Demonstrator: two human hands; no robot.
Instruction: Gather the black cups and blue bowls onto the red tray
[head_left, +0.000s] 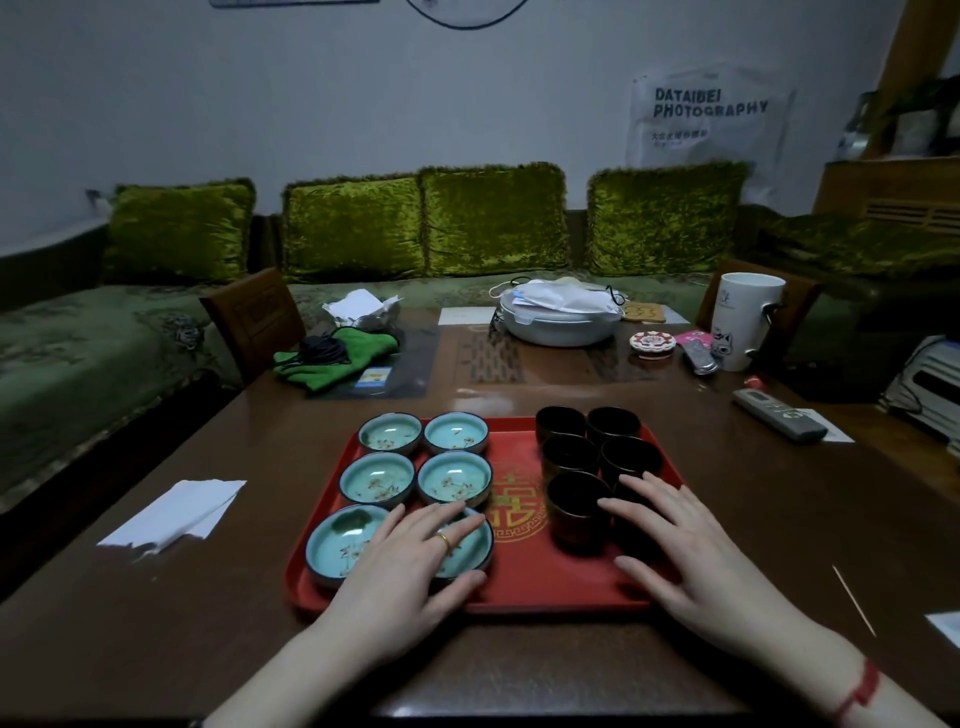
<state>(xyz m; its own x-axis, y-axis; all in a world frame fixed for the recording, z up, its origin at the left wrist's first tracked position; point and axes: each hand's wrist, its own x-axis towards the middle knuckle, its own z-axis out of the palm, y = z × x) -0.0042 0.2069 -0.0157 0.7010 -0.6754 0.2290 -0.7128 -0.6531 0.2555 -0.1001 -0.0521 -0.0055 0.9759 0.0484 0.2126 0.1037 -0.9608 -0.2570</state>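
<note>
The red tray (519, 587) sits on the brown table (218, 597) at lower centre of the frame, and it carries everything the job names. Six blue bowls (389, 434) stand in two columns on its left half, each glazed pale turquoise inside with small painted flowers; the nearest right-hand bowl is mostly hidden under your left hand (410, 566). The black cups (561, 423) stand in two columns on the right half: five show clearly, and your right hand (691, 551) covers the spot where the near right one would be, so you cannot tell what lies beneath. A gold emblem (a doubled Chinese character ringed by a patterned circle) is printed at the tray's centre.

Your left hand lies palm down over the near bowl, fingers (457, 525) spread apart and flat, gripping nothing, with a gold ring on one of them. Your right hand also lies palm down, fingers (644, 488) splayed, the thumb over the tray's near edge; a red cord circles that wrist.

For writing: a white sheet (706, 119) on the wall at upper right reads "DATAIBEI PHOTOGRAPHY", with smaller characters below too blurred to read. A white mug (743, 322) with a cartoon cat stands at right of the table, with a grey remote (779, 415) nearer you. Folded white paper (176, 514) lies at left.
</note>
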